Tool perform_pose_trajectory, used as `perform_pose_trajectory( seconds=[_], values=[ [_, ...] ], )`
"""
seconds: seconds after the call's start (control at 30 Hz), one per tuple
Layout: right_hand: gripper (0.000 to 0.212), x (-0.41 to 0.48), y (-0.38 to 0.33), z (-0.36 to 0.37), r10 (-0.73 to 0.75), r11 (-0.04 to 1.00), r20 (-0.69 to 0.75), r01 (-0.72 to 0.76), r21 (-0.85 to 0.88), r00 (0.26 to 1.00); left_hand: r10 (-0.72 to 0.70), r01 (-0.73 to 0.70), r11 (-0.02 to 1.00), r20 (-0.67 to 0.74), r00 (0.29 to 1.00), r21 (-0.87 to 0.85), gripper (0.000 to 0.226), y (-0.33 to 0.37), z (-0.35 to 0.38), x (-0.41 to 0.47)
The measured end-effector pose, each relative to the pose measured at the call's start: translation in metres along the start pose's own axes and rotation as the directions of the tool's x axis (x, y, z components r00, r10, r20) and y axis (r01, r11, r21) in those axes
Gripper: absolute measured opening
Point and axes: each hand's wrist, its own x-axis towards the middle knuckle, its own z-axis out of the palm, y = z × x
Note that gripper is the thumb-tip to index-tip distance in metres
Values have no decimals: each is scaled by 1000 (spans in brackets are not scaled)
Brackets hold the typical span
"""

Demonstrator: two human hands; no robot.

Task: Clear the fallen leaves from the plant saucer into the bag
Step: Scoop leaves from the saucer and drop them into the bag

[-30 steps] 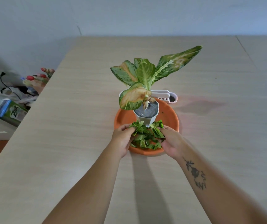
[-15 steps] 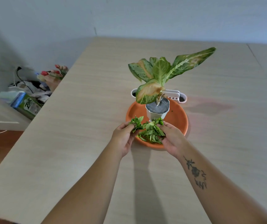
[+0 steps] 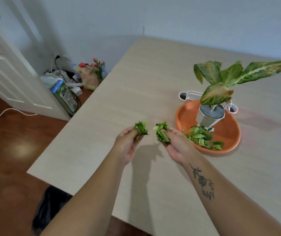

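Fallen leaves (image 3: 141,129), bunched into a green clump, are pinched between the thumb and curled fingers of the left hand (image 3: 127,143). A second clump (image 3: 161,133) is gripped the same way by the right hand (image 3: 175,145). Both hands are held side by side, just apart, above the pale wood bench (image 3: 136,91), to the left of the saucer.

Just to the right of the right hand, a pile of leaves (image 3: 202,138) lies inside the orange saucer (image 3: 228,133), heaped against its near rim. Behind the pile, a white pot (image 3: 209,120) stands in the saucer and holds a plant (image 3: 221,77) with broad mottled leaves that spread up and to the right. A white holder (image 3: 190,95) lies on the bench behind the saucer, against its far rim.

Bare bench stretches ahead of the hands and to their left as far as the left edge. Below the near-left corner, a black bag (image 3: 49,208) sits on the dark wood floor (image 3: 8,159), blurred and partly hidden by the left forearm. Farther off by the wall, a carton (image 3: 65,96) and a bundle of flowers (image 3: 92,72) sit among clutter beside a white door (image 3: 8,74).
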Motion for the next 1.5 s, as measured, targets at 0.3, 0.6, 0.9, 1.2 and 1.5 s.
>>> perform_pose_trajectory(
  seconds=[0.3, 0.6, 0.9, 1.2, 1.5],
  values=[
    [15, -18, 116, 143, 121, 990, 140, -108, -96, 983, 57, -71, 988, -100, 993, -136, 9, 81, -159, -39],
    [20, -50, 246, 280, 279, 951, 308, -217, -221, 910, 123, -189, 963, -309, 943, -193, 15, 140, -335, -93],
    [19, -67, 333, 342, 460, 844, 337, -285, -455, 822, 102, -280, 923, -534, 839, -264, 14, 144, -443, -134],
    [12, -20, 420, 329, 591, 686, 258, -307, -660, 765, -23, -258, 908, -655, 756, -330, 20, 89, -513, -112],
    [13, 69, 537, 280, 644, 481, 135, -262, -837, 753, -87, -211, 927, -725, 683, -310, 9, -8, -584, -32]
  ],
)
